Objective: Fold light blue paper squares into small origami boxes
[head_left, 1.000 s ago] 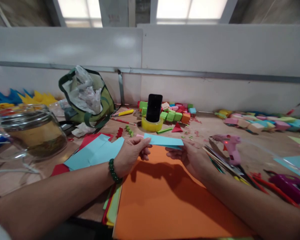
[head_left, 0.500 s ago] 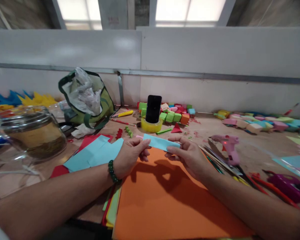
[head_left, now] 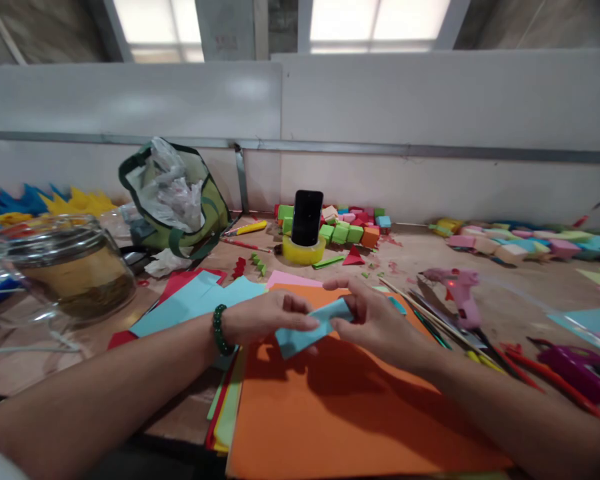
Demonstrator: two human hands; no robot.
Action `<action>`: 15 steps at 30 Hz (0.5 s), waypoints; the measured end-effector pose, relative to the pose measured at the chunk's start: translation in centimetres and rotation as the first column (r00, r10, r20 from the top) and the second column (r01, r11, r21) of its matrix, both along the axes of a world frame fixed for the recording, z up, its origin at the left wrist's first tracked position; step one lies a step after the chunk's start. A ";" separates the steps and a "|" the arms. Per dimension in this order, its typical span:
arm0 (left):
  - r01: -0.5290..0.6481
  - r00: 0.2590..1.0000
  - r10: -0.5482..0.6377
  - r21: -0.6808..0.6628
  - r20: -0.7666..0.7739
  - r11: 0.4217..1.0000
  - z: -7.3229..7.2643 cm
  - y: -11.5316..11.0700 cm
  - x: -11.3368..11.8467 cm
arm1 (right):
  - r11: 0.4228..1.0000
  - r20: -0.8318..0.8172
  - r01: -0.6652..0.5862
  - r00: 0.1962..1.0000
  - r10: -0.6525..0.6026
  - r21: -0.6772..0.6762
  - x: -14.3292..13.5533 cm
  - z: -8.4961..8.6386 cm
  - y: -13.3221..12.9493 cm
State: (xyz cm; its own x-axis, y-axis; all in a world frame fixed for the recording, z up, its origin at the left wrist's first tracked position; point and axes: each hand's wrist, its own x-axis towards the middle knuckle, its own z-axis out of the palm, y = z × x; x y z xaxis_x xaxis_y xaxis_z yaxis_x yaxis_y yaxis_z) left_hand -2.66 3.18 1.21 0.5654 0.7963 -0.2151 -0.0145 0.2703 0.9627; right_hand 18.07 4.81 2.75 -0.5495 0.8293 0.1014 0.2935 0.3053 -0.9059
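A light blue paper strip (head_left: 300,338) is held slantwise between both hands, its left end lower and nearer me. My left hand (head_left: 267,320), with a green bead bracelet (head_left: 223,330) at the wrist, pinches the strip's middle with the thumb on top. My right hand (head_left: 373,319) grips the upper right end between thumb and fingers. Both hands are above a large orange paper sheet (head_left: 330,427), which lies on a stack of coloured sheets. Pale blue paper pieces (head_left: 185,307) lie left of my left hand, over red paper.
A phone (head_left: 307,217) stands in a yellow tape roll (head_left: 303,251) amid folded paper blocks (head_left: 347,233). At right are a pink glue gun (head_left: 457,290), sticks and a purple tool (head_left: 575,373). A glass jar (head_left: 73,273) and a green bag (head_left: 205,207) stand left.
The blue strip has come down closer to me and tilted, left end low. My left hand has slid from its left end toward its middle. Pink paper behind shows more.
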 end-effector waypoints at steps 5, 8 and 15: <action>0.114 0.993 -0.113 0.027 -0.033 0.993 -0.9 -0.4 0.6 | 0.990 -0.107 0.047 0.994 -0.034 0.129 -0.7 -0.6 -1.2; 0.082 0.997 -0.080 0.131 -0.018 0.988 -1.2 -0.4 0.9 | 0.995 -0.256 0.063 0.966 -0.041 0.081 -0.6 -0.6 -1.3; 0.033 0.996 -0.044 0.138 0.077 0.990 -1.7 -0.6 1.2 | 0.991 -0.314 0.100 0.947 -0.066 0.093 -0.2 -0.5 -1.2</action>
State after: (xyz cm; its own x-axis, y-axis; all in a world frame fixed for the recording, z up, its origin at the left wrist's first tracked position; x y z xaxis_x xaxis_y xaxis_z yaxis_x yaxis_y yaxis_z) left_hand -1.50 2.58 -0.48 0.6071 0.7924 -0.0593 -0.0844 0.1385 0.9868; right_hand 17.86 3.60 2.20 -0.4069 0.8456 0.3454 0.0323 0.3912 -0.9197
